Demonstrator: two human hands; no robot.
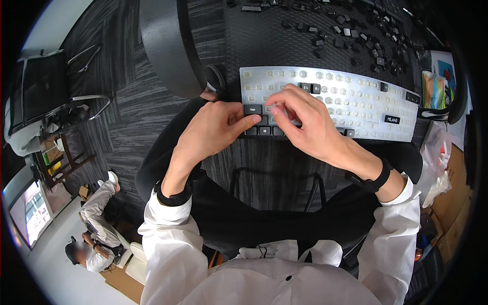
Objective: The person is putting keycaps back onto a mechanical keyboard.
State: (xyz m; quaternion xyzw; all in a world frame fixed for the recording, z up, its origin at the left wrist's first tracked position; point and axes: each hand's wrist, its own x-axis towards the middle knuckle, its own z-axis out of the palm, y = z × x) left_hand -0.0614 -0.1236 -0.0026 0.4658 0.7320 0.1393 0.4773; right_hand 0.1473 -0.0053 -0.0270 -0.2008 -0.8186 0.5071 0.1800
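Two hands work at the left end of a pale keyboard

The keyboard [370, 119] lies right of centre in the upper half of the frame, its whitish plate showing rows of uncovered switches. At its left end, the left hand [208, 129] comes in with the thumb stretched rightward, its tip at the lower edge of a wide black keycap [252, 109], and the other fingers bent behind it; whether they grip the keycap I cannot tell. The right hand [310, 122] is just beside it, fingers curled, thumb and index tips close together over the plate; whether they pinch something is too small to tell. A row of black keycaps [265, 130] sits along the lower left edge, partly below the left thumb.

Loose keycaps [376, 53] scatter over a dark textured surface [284, 46] at the upper right. A black band circles each wrist, below white sleeves [389, 229]. A clear plastic bag [436, 152] hangs at the right edge. At the lower left, another person [101, 223] in light trousers sits near a lit screen [31, 211].
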